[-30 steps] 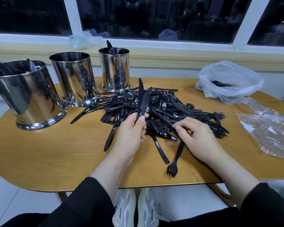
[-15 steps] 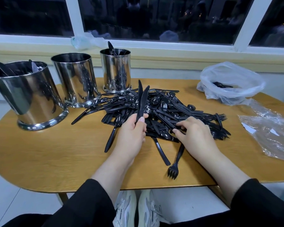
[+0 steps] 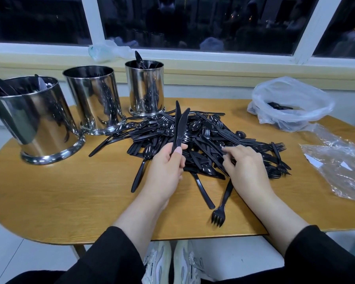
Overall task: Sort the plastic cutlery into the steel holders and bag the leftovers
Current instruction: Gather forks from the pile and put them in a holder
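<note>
Wooden oval table (image 3: 49, 201): left hand (image 3: 164, 171) grips two slim black knives (image 3: 179, 128).

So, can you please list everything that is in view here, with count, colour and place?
holders: three, steel, in a row at the table's back left; the left and right ones show cutlery inside
cutlery pile: one heap, black, middle of the table
knives: two, black, held upright over the pile
fork: one, black, lying apart near the front edge
white bag: one, open, back right, some black cutlery inside
clear bag: one, flat at the right edge
crumpled plastic: one, clear, on the window sill
table: one, wooden
shoes: two, light, under the table
left hand: grips the knives
right hand: fingers in the pile
sleeves: two, black
</note>
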A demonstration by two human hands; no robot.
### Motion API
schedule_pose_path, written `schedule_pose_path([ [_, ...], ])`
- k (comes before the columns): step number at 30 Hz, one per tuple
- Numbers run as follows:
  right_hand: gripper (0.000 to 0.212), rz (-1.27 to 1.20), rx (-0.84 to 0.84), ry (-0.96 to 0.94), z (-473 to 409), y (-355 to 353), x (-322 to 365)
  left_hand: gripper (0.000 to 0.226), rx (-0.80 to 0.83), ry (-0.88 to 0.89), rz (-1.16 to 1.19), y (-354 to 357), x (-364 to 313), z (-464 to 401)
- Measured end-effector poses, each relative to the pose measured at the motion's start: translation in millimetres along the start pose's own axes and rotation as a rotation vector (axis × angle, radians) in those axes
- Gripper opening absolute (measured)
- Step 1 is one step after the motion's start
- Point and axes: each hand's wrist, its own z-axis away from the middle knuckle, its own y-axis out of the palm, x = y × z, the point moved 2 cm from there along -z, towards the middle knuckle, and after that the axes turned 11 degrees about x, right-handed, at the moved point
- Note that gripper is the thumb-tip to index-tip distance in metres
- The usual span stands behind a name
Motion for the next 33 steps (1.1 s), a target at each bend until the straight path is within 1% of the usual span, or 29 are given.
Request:
schedule_pose_path([
  [4,0.032,-0.249,-0.156,-0.058,4.9,-8.6,2.0,0.024,0.001,-0.002,0.024,0.8,-1.1,-0.2],
  [6,0.030,-0.292,-0.203,-0.115,7.6,-10.9,3.8,0.024,-0.003,-0.009,0.046,1.5,-3.1,-0.6],
  [9,0.024,-0.260,-0.221,-0.216,10.3,-8.6,7.0,0.026,0.013,-0.037,0.073,2.4,-5.5,1.6],
  [14,0.017,-0.156,-0.263,-0.344,10.3,-7.2,12.7,0.027,0.094,-0.072,0.056,6.2,-7.4,3.4],
  [18,0.021,-0.015,-0.267,-0.413,11.2,-3.4,18.0,0.028,0.190,-0.100,0.058,6.3,-8.1,3.7],
  [20,0.023,0.012,-0.272,-0.425,11.5,-1.9,18.6,0.028,0.236,-0.105,0.069,5.4,-8.6,4.2],
  [26,0.021,0.074,-0.254,-0.471,12.3,-2.3,22.8,0.024,0.302,-0.060,-0.085,6.9,-4.9,3.2],
  [28,0.025,0.068,-0.260,-0.439,12.4,-2.7,23.8,0.024,0.276,-0.057,-0.056,5.5,-3.4,2.7],
  [29,0.028,0.041,-0.272,-0.388,12.3,-4.5,22.1,0.024,0.251,-0.056,-0.038,4.6,-2.9,2.3],
  [31,0.028,-0.080,-0.303,-0.228,12.2,-11.5,14.5,0.024,0.192,-0.048,0.005,2.7,-1.6,1.4],
  [33,0.018,-0.193,-0.274,-0.061,10.2,-15.0,4.2,0.024,0.137,-0.042,0.051,0.4,-0.3,0.2],
])
